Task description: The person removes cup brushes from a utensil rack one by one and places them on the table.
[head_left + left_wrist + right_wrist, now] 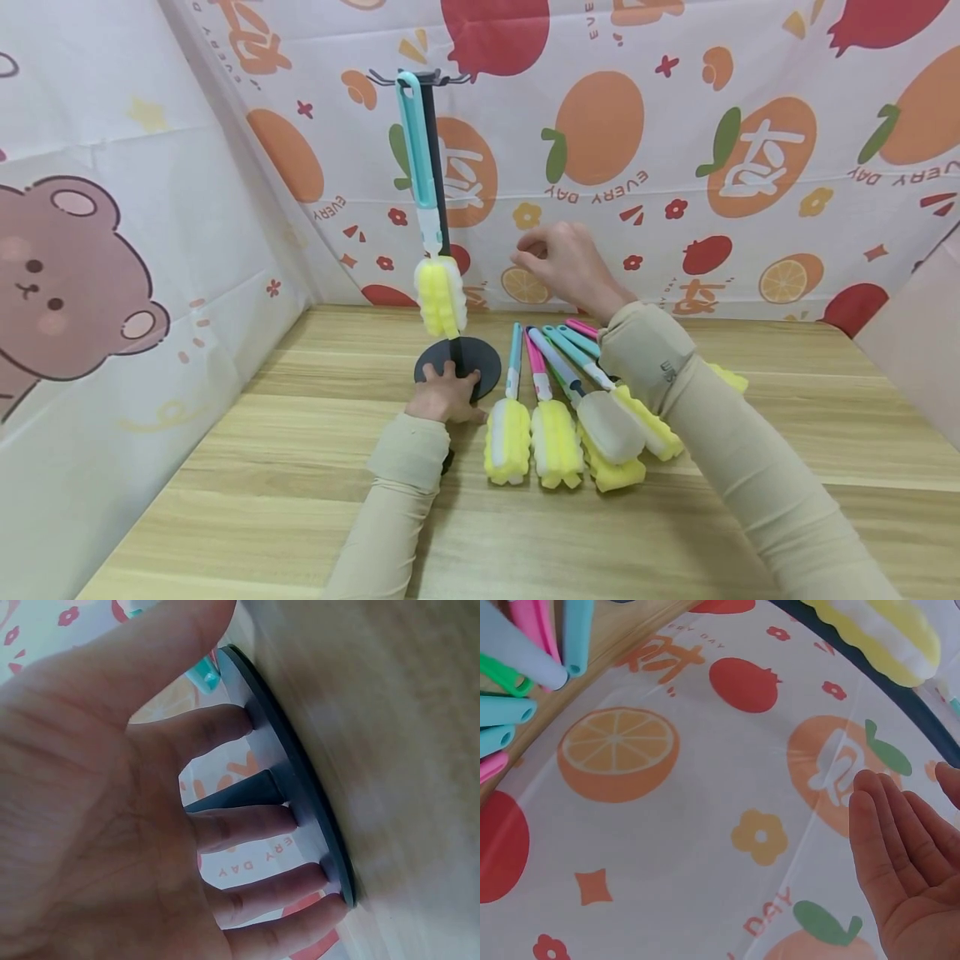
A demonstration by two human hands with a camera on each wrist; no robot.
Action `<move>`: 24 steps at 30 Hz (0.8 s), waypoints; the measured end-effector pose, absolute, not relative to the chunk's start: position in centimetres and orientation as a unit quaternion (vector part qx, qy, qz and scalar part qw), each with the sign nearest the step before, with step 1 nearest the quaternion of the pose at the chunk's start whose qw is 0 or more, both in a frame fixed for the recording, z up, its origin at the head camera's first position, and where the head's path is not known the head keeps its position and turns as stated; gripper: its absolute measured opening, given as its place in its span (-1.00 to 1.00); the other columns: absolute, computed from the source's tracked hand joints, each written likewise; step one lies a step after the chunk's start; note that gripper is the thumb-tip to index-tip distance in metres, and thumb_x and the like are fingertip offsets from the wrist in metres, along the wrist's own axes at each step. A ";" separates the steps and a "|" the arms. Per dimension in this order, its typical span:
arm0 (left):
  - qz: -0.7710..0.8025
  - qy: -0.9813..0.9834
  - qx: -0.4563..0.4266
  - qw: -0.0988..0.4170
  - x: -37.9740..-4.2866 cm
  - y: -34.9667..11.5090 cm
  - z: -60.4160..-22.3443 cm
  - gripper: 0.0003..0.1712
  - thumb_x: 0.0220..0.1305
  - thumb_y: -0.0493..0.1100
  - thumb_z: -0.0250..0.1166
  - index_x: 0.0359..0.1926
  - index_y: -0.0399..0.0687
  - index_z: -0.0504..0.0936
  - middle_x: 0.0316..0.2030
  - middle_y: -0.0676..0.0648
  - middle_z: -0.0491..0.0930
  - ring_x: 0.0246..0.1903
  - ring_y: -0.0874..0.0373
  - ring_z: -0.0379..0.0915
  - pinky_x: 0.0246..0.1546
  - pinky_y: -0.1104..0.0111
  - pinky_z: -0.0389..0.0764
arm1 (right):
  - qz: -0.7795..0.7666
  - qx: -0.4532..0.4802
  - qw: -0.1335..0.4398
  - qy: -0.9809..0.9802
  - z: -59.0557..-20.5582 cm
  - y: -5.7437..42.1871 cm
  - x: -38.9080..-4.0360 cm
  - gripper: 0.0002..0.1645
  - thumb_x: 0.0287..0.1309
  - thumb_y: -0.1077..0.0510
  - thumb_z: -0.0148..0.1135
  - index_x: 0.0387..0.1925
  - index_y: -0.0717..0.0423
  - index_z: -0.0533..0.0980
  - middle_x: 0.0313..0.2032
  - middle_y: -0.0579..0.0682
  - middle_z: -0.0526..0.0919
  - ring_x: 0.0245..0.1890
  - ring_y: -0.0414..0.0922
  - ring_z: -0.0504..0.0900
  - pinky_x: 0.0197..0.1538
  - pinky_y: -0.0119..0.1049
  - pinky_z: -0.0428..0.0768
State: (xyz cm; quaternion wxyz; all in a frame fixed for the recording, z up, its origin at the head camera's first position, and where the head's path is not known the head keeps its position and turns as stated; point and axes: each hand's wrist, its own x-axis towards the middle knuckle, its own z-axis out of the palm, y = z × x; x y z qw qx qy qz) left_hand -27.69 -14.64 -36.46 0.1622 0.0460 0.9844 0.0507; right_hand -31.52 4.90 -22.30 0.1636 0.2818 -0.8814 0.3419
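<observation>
A black stand with hooks [454, 80] at its top rises from a round base [487, 358] left of centre. My left hand [444, 393] spreads its fingers over the near part of that base. In the left wrist view its fingertips [281, 819] rest on the dark disc. From a hook hangs a sponge bottle brush [422, 158] with a teal handle and a yellow-and-white head pointing down. To the right of the stand, my right hand [566, 260] is raised in the air, its fingers bent loosely around nothing. The right wrist view shows its bare palm [922, 922].
Several more sponge brushes lie fanned on the wooden table [285, 467], their handles toward the back. Among them are a blue-handled one [508, 442], a pink-handled one [557, 442] and one with a grey head [613, 429]. A fruit-print cloth [517, 133] hangs behind the table.
</observation>
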 end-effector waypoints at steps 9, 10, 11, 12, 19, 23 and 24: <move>0.052 0.984 0.043 0.162 -27.7 -14.7 -36.5 -0.13 0.31 0.20 0.38 0.54 0.11 0.30 0.45 -0.38 0.12 0.32 -0.41 0.05 0.17 -0.14 0.41 | 0.349 0.289 0.173 -0.875 -21.9 3.6 -31.2 -0.75 0.35 0.22 0.29 -0.08 0.34 0.69 -0.17 0.17 0.75 -0.17 0.03 0.70 -0.02 -0.13 0.64; 0.052 0.984 0.042 0.162 -27.7 -14.7 -36.4 -0.13 0.31 0.20 0.38 0.54 0.11 0.30 0.45 -0.38 0.11 0.32 -0.41 0.05 0.16 -0.14 0.41 | 0.351 0.290 0.173 -0.874 -21.9 3.4 -31.2 -0.75 0.35 0.22 0.29 -0.08 0.34 0.69 -0.17 0.17 0.75 -0.17 0.03 0.70 -0.01 -0.13 0.63; 0.052 0.984 0.041 0.163 -27.7 -14.7 -36.4 -0.13 0.31 0.20 0.38 0.54 0.11 0.30 0.45 -0.38 0.11 0.32 -0.41 0.05 0.16 -0.14 0.42 | 0.353 0.291 0.173 -0.873 -21.9 3.2 -31.2 -0.75 0.35 0.22 0.29 -0.08 0.34 0.69 -0.17 0.17 0.75 -0.17 0.02 0.70 -0.01 -0.14 0.63; 0.052 0.984 0.041 0.163 -27.7 -14.7 -36.4 -0.13 0.31 0.20 0.38 0.54 0.11 0.30 0.45 -0.39 0.11 0.32 -0.42 0.05 0.16 -0.14 0.42 | 0.355 0.292 0.172 -0.871 -21.9 3.1 -31.2 -0.75 0.35 0.22 0.29 -0.08 0.34 0.69 -0.16 0.17 0.75 -0.17 0.02 0.70 0.00 -0.14 0.63; 0.044 0.984 0.047 0.167 -27.8 -14.6 -36.4 -0.12 0.32 0.20 0.37 0.55 0.09 0.28 0.45 -0.40 0.11 0.29 -0.40 0.07 0.15 -0.13 0.42 | 0.364 0.297 0.169 -0.866 -21.9 2.2 -31.2 -0.72 0.36 0.20 0.29 -0.04 0.34 0.68 -0.14 0.16 0.75 -0.13 0.01 0.69 0.02 -0.15 0.62; 0.043 0.985 0.048 0.160 -27.7 -14.6 -36.6 -0.12 0.31 0.20 0.38 0.54 0.09 0.30 0.43 -0.40 0.14 0.26 -0.39 0.11 0.14 -0.14 0.43 | 0.367 0.297 0.164 -0.866 -21.9 1.6 -31.2 -0.69 0.34 0.17 0.33 -0.01 0.32 0.68 -0.13 0.15 0.76 -0.13 -0.01 0.70 0.01 -0.16 0.62; 0.043 0.985 0.048 0.158 -27.7 -14.6 -36.6 -0.12 0.30 0.20 0.39 0.54 0.09 0.31 0.42 -0.40 0.15 0.25 -0.39 0.11 0.13 -0.14 0.43 | 0.368 0.298 0.163 -0.866 -21.9 1.4 -31.2 -0.68 0.33 0.16 0.34 -0.01 0.32 0.68 -0.13 0.14 0.76 -0.14 -0.01 0.70 0.01 -0.17 0.62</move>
